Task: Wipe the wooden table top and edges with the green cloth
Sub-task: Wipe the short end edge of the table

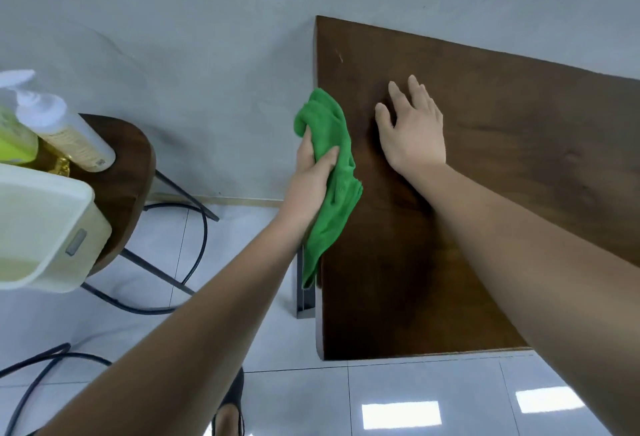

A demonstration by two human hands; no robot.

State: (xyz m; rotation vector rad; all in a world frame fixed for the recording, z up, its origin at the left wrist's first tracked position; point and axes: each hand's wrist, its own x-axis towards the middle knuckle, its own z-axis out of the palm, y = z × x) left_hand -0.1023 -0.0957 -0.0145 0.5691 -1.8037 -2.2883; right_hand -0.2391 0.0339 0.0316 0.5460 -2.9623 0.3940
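So over at 9 o'clock a stool (128, 172) carried 2 bottles (69, 131) and a pale tub (45, 228), parked within reach I guess. Dead center, the left hand (311, 172) had its fingers wrapped tight around the green cloth (332, 165), pressing it against the table's left edge, probably doing the side. At 3 o'clock the right hand (412, 131) lay flat and empty, fingers spread, on the wooden table (519, 165), likely as a brace.

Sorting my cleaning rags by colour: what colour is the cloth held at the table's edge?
Bright green cloth, gripped in the left hand; head view.
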